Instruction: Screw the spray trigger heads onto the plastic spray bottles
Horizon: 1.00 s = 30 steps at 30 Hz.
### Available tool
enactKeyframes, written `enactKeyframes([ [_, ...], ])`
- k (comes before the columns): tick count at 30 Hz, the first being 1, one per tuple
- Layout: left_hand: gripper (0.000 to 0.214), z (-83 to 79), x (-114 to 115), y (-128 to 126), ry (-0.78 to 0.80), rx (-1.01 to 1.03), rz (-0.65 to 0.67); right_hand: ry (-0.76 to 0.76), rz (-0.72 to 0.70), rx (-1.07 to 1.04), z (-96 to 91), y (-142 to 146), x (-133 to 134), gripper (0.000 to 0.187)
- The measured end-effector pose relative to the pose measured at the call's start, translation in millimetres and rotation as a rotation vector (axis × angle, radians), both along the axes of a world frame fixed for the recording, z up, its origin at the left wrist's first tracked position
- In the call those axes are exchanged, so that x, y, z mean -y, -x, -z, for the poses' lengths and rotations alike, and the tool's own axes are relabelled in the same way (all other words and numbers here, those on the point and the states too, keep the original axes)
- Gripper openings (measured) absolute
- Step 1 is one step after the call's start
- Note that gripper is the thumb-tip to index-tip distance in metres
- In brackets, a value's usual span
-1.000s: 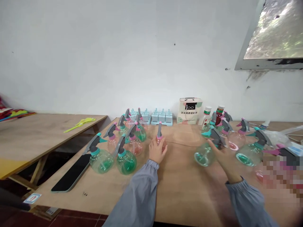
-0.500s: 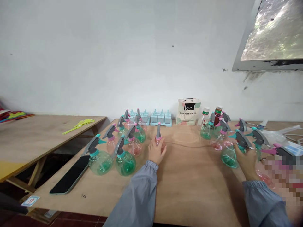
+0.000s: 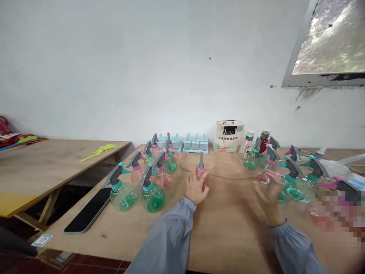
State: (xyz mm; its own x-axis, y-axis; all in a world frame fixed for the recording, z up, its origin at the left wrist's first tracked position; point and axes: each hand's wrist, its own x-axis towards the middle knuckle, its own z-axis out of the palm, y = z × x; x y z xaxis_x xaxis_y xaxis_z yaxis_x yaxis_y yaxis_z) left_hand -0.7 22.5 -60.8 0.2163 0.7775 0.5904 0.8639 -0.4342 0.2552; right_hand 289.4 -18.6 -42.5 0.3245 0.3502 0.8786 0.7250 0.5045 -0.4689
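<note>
My left hand [image 3: 196, 189] is wrapped round a small spray bottle with a pink collar and grey trigger head [image 3: 201, 163], upright in mid-table; much of its body is behind my fingers. Blurred by motion, my right hand [image 3: 269, 199] holds nothing and its fingers are apart. It is just left of a green spray bottle with a turquoise collar [image 3: 292, 179] and in front of a pink one [image 3: 270, 156]. On the left stand several more green and pink spray bottles, the nearest being two green ones [image 3: 153, 198] [image 3: 123, 196].
A black-screened phone [image 3: 88, 211] lies at the table's left edge. Along the wall stand light-blue popsicle moulds [image 3: 195, 144], a paper bag [image 3: 228, 136] and two capped bottles [image 3: 249, 140]. A clear plastic bag [image 3: 339, 169] is at right. Another table [image 3: 62, 160] stands left.
My right hand has let go of the green spray bottle on the right and moved left toward mid-table. My left hand stays on the pink spray bottle; the whole view has shifted slightly.
</note>
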Motion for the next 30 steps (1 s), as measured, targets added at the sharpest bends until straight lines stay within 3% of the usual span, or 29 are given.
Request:
enactKeyframes([
  [2, 0.064, 0.8, 3, -4, 0.004, -0.030, 0.051, 0.142, -0.227, 0.077, -7.1, 43, -16, 0.053],
  [5, 0.059, 6.1, 2, -4, -0.046, -0.063, 0.142, 0.348, -0.504, 0.022, -10.6, 92, -48, 0.074],
  [8, 0.057, 14.6, -5, 0, -0.165, -0.041, 0.233, 0.489, -0.729, -0.046, -6.5, 119, -74, 0.087],
  [11, 0.054, 18.0, -8, 0, -0.278, 0.020, 0.281, 0.514, -0.826, -0.115, -2.0, 132, -85, 0.079],
  [14, 0.051, 7.8, 3, 0, -0.338, 0.065, 0.256, 0.509, -0.837, -0.174, 0.1, 139, -87, 0.069],
  [17, 0.034, -13.3, 29, 21, -0.495, 0.138, 0.193, 0.500, -0.849, -0.241, 2.0, 141, -87, 0.063],
  [19, 0.031, -26.8, 50, 50, -0.704, 0.269, 0.063, 0.501, -0.831, -0.336, 4.1, 140, -88, 0.060],
  [20, 0.032, -31.9, 60, 68, -0.832, 0.342, -0.038, 0.503, -0.811, -0.395, 5.2, 138, -89, 0.057],
  [22, 0.045, -37.1, 77, 106, -1.026, 0.509, -0.365, 0.512, -0.776, -0.501, 6.7, 134, -90, 0.049],
  [24, 0.069, -35.6, 88, 138, -0.852, 0.521, -0.571, 0.528, -0.769, -0.562, 5.8, 130, -90, 0.040],
  [26, 0.084, -28.9, 93, 160, -0.517, 0.485, -0.683, 0.540, -0.795, -0.589, 1.2, 128, -88, 0.037],
  [28, 0.088, -18.9, 95, 168, -0.215, 0.474, -0.679, 0.573, -0.910, -0.635, -6.6, 126, -83, 0.039],
  [30, 0.082, -7.6, 93, 164, -0.061, 0.470, -0.625, 0.631, -1.080, -0.688, -15.7, 124, -77, 0.040],
])
